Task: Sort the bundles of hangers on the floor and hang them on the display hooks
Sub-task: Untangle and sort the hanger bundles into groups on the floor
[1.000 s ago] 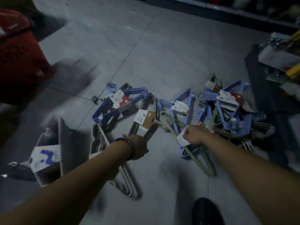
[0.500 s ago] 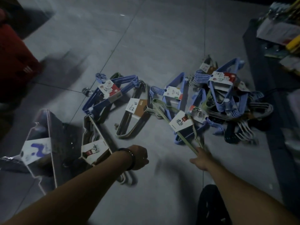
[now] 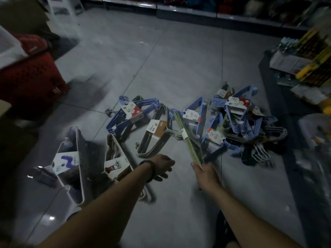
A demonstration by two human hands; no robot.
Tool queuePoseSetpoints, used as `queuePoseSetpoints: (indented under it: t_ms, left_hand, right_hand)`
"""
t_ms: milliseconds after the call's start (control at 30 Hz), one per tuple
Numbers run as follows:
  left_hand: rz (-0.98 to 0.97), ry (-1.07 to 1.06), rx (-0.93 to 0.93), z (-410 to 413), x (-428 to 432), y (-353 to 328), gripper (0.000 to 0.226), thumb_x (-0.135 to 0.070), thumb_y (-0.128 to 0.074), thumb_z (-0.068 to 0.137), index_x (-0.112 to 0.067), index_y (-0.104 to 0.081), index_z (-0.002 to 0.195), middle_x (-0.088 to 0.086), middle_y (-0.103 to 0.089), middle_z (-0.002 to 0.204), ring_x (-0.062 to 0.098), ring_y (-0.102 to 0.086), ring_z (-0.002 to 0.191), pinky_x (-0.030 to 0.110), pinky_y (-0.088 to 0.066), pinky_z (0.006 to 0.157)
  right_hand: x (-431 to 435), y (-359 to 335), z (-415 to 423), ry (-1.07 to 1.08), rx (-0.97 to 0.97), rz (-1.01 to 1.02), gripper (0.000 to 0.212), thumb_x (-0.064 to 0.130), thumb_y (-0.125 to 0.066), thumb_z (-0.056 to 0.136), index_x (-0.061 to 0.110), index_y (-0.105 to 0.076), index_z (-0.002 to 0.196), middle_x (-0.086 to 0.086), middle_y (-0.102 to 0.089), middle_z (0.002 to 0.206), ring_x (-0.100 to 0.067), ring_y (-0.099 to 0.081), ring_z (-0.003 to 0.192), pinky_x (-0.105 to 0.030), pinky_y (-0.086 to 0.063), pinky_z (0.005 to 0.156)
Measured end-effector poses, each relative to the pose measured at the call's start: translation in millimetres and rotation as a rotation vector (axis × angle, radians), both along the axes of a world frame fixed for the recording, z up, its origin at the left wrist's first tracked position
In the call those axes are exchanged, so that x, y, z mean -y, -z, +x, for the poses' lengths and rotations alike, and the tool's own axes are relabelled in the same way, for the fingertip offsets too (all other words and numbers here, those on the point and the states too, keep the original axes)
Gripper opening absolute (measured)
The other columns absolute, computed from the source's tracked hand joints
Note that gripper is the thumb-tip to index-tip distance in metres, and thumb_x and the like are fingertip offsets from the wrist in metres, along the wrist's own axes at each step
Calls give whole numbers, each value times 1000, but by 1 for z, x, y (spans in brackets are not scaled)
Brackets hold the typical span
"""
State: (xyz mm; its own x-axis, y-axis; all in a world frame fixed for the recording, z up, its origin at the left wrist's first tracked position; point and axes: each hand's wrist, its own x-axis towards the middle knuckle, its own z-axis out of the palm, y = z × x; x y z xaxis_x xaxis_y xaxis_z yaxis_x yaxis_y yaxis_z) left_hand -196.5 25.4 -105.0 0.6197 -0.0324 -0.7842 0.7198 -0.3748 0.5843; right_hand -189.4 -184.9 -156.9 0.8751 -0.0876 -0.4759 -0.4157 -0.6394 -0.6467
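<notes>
Grey tiled shop floor (image 3: 179,68), dimly lit, carries everything, and shelving runs along its far edge. A red basket (image 3: 30,77) stands by the floor's left edge. Toward the near left corner lies a pale hanger bundle (image 3: 71,158) with a blue-marked label, and just beside it a cream bundle (image 3: 116,163). Beyond those lie a blue bundle (image 3: 130,113) and a dark bundle (image 3: 155,129) tagged 10.

The left hand (image 3: 162,169), a dark band at its wrist, hangs low over the floor with fingers curled under. Whether they hold anything cannot be told. The right hand (image 3: 206,173) is wrapped round the near end of a green bundle (image 3: 188,138), which is tipped up edge-on, its far end reaching the heap of blue and grey bundles (image 3: 241,122) toward the floor's right edge.

The step looks like drawing the green bundle free. It is best pulled along its own length and slowly, so that no hooks snag the neighbours, with the grip firm across every wire.
</notes>
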Motion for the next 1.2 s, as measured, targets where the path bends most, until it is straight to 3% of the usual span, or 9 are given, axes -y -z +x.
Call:
queuePoseSetpoints:
  t_ms: [100,200,300,533,733,833,1000,1133,1200]
  left_hand:
    - [-95,-222,25,-20,10,-4,46,-52,-54,102,-18,-57,133,8,-66,125,31,-73,100,46,-61,86]
    - [-131,-277,67,-34,17,-2,45,-62,-54,98,-24,-56,121,8,-64,124,33,-72,100,45,-61,82]
    - [-211,-417,74,-48,30,12,38,-38,-68,98,-14,-57,126,12,-70,115,38,-75,96,56,-62,84]
    - [-201,-499,-165,-55,29,54,27,-3,-55,103,-19,-52,124,20,-70,110,42,-74,91,57,-63,77]
    - [-10,-280,-274,-28,23,90,22,-12,-60,102,-6,-58,122,17,-69,114,38,-74,98,55,-62,87]
    - [54,-239,-239,-24,25,101,16,-9,-54,104,-1,-58,118,15,-65,102,29,-70,93,45,-62,84]
    - [167,-172,-162,-28,22,139,32,-7,-51,102,-4,-58,133,19,-66,127,36,-63,122,43,-55,102]
    - [122,-102,-172,-23,19,147,33,-11,-49,104,-10,-51,137,11,-60,137,28,-59,126,36,-57,96]
    - [188,49,-119,-17,19,137,42,-15,-54,103,-9,-50,145,13,-57,144,30,-56,131,40,-51,107]
  right_hand:
    - [-15,-27,-58,-85,67,-32,47,57,-49,103,17,-60,80,0,-61,69,-15,-58,60,-26,-44,51]
    - [-30,-23,-107,-219,169,-213,47,57,-42,104,19,-66,88,0,-68,76,-13,-63,66,-30,-51,60]
    - [-41,-8,-136,-354,192,-389,41,56,-38,106,26,-64,101,-3,-74,97,-21,-71,91,-34,-52,74]
    - [-47,41,-157,-430,-93,-159,25,46,-47,106,29,-49,124,-2,-63,119,-19,-65,108,-33,-53,89]
    - [-35,73,-148,-282,-176,195,49,45,-59,101,49,-39,145,10,-49,134,-7,-62,107,-25,-54,90]
    - [-26,85,-128,-102,-204,316,47,15,-63,99,41,-53,137,9,-57,140,-13,-59,122,-34,-55,100]
    - [-17,99,-90,-37,-263,178,22,35,-65,100,34,-55,120,2,-69,125,-19,-64,111,-38,-54,95]
    - [-15,93,-66,-271,-353,5,29,45,-56,101,31,-59,126,2,-68,126,-26,-63,121,-35,-50,96]
    - [-12,78,-55,-415,-375,-58,37,40,-52,102,30,-59,137,-2,-66,135,-27,-60,126,-35,-47,101]
